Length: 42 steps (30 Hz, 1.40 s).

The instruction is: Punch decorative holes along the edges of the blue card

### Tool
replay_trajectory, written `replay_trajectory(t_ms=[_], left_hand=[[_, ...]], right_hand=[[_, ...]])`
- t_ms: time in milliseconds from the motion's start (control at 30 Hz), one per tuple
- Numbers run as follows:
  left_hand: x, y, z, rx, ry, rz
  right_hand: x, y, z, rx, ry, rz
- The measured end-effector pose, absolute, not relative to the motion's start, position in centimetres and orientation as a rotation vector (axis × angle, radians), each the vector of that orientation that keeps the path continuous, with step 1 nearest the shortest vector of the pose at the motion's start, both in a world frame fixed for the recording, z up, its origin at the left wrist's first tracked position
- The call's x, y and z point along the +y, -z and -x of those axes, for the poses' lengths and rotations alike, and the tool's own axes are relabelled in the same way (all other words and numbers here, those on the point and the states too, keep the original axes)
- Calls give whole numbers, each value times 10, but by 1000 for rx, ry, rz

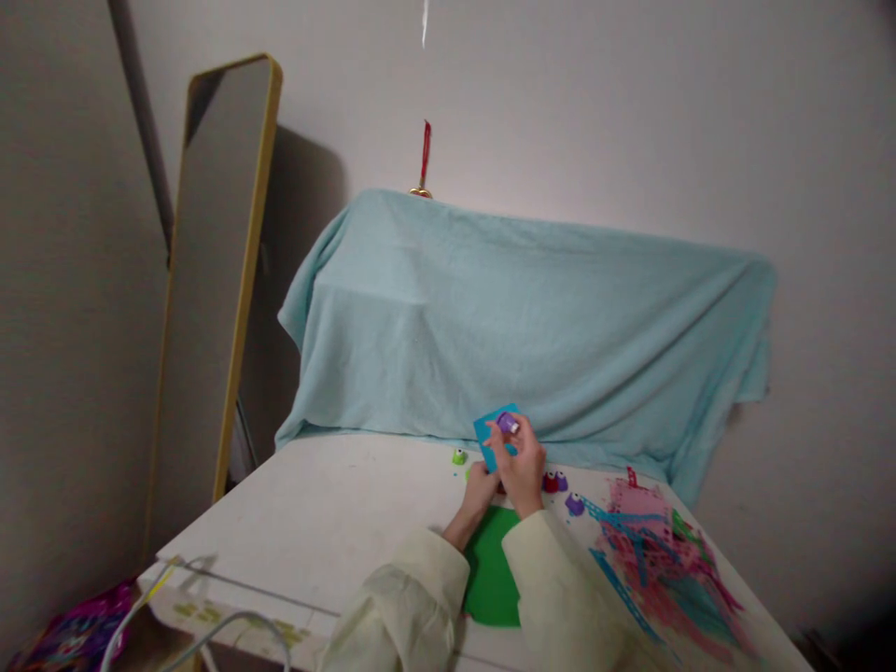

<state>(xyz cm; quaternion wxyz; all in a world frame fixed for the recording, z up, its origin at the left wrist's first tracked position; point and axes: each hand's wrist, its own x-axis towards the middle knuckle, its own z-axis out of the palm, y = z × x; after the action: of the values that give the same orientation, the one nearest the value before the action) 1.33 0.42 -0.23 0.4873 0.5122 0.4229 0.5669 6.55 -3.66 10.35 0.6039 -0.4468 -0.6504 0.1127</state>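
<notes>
My left hand [480, 493] is closed at the lower edge of a blue sheet [483, 431], which is tilted up off the table. In front of that sheet, my right hand [524, 471] grips a small purple piece with a white spot [508, 424] between thumb and fingers. Whether the purple piece touches the sheet I cannot tell. Just left of the hands sits a little green figure with a white eye [458, 457]. To their right stand a red figure [551, 483] and a purple figure [575, 504]. A green sheet [494, 569] lies under my forearms.
Pink, blue and green strips and sheets with holes [640, 532] are heaped on the right of the white table [315, 523]. A light blue cloth [490, 317] hangs behind it. A tall gold-framed mirror [217, 261] leans at left, and cables [245, 616] hang near the front edge.
</notes>
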Motion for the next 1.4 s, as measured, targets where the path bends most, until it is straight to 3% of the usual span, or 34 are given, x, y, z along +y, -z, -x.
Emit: replay_trajectory(t_ms=[167,333,433,800,1400], left_hand=[[19,7,-6,812,-1499,-1013],[20,9,-4,833,-1545,-980],[19,9,-3,866,-1572,-1015],[10,6,3,1133,-1597,-1333],[0,-7,6,1230,-1564,-1453]], right_hand=[[-33,-62,-135,-1220,-271,1113],[-17,-11,-153,-1100,-809,974],[-13,-3,-146,-1093,-1042,828],[-13,1,-147,-906,-1361,701],[-9,5,-145,-1093,-1161,794]])
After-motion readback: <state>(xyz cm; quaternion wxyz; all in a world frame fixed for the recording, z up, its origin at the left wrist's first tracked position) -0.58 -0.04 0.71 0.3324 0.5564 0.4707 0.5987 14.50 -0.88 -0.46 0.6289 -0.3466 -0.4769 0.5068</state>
